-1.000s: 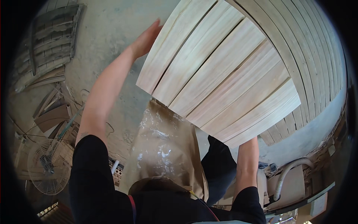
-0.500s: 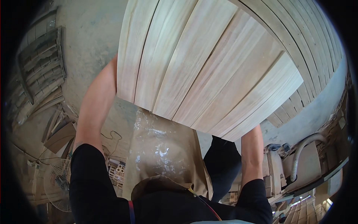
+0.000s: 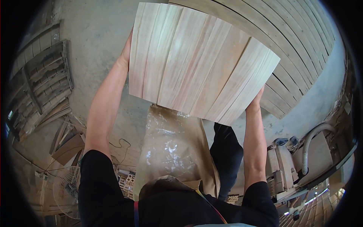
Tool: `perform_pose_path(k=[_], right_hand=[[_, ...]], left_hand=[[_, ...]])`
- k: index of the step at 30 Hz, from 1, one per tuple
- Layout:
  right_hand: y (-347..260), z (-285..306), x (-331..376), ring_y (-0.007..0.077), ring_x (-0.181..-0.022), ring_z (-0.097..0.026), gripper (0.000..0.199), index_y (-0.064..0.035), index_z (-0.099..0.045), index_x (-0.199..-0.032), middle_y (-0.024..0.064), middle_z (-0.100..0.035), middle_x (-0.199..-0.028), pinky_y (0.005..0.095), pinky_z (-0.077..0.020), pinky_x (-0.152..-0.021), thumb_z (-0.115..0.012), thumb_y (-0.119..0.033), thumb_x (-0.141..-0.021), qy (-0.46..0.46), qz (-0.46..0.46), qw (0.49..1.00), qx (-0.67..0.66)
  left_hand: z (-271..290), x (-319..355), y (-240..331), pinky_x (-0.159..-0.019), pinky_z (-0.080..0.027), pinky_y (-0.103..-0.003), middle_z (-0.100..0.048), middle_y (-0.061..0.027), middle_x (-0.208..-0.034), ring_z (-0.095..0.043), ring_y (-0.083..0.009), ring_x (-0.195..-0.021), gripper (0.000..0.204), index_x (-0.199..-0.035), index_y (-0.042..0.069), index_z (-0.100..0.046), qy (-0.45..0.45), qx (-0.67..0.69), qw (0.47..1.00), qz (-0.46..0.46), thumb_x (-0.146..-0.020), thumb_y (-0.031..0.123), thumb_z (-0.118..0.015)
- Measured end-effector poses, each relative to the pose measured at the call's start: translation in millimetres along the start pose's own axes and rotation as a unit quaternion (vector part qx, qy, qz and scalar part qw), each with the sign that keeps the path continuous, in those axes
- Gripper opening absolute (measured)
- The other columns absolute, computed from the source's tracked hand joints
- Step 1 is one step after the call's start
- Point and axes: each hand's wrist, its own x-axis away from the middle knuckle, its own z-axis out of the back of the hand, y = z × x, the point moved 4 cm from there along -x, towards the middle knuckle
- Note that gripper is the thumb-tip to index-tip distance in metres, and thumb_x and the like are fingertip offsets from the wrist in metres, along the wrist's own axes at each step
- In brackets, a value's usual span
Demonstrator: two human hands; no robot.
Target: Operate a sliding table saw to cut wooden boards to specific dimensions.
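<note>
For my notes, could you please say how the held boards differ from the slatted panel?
The held boards are pale with pinkish streaks; the slatted panel is duller, browner. The boards are between the left hand and right hand; the panel is partly hidden behind the boards. Both look wooden.

The single view looks from the wearer's head, above the near end of the apron (image 3: 176, 147), facing steeply down and outward along it. The chest end of the apron is closest to the lens; the boards (image 3: 200, 68), beyond its far end, are within arm's reach. The fisheye spreads wide, catching a fan (image 3: 67, 191) left of the apron and a hose (image 3: 310, 145) right of it.
</note>
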Motion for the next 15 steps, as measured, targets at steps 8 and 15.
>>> perform_pose_path(k=[8,15], right_hand=[[4.6,-2.9,-6.5,0.0312,-0.131,-0.054,0.073,-0.0152,-0.041,-0.157,0.0148,-0.053,-0.149,0.0522,-0.0451,-0.106,-0.039,-0.065,-0.104,-0.027,0.018,0.999,-0.009],[-2.2,1.3,15.8,0.0351,-0.142,-0.046,0.096,-0.0098,-0.034,-0.162,0.0205,-0.040,-0.162,0.0547,-0.0366,-0.115,-0.031,-0.081,-0.097,-0.079,-0.062,0.990,-0.095]], left_hand=[[3.8,-13.2,-3.5,-0.111,-0.045,-0.040,-0.054,-0.0108,-0.155,-0.053,-0.0269,-0.138,0.081,-0.158,0.015,-0.047,-0.040,-0.006,0.999,0.005,-0.100,0.070,-0.047],[-18.8,29.2,18.4,-0.109,-0.046,-0.041,-0.052,-0.0178,-0.156,-0.054,-0.0301,-0.138,0.098,-0.158,0.012,-0.047,0.024,-0.058,0.998,0.028,-0.092,0.084,-0.042]])
